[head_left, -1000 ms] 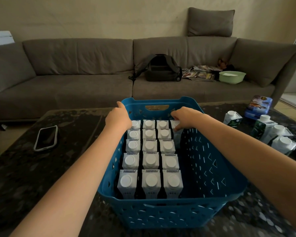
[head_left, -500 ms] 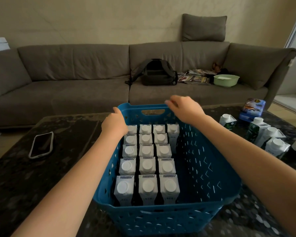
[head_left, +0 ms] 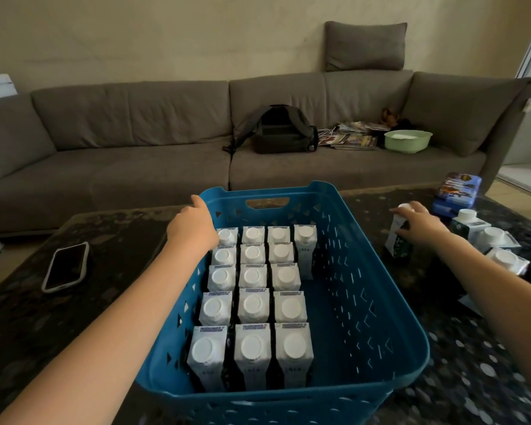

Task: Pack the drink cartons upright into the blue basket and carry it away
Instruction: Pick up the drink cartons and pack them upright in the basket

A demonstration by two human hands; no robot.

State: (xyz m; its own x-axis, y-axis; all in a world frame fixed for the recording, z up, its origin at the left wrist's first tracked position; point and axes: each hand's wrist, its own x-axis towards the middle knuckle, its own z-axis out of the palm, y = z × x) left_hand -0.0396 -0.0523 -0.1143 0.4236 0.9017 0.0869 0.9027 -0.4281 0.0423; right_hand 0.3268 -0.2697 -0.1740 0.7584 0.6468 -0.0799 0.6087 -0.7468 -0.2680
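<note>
I'm looking down at the blue basket sitting on the dark speckled table, with sixteen drink cartons standing upright inside it — three full columns of five along the left wall and one more carton at the far end of a fourth column. The rest of the basket floor on the right is showing bare.

My left hand is resting on the basket's far left rim, fingers curled over the edge and gripping it. My right hand is reaching out to the right of the basket and closing around a single carton that is standing on the table just beside the basket wall — fingers wrapping its top and side.

Further right, three more loose cartons are waiting near the table's edge, next to a colourful blue box. A phone is lying face up on the left of the table. Behind, a grey sofa is holding a dark backpack, some magazines and a green bowl.
</note>
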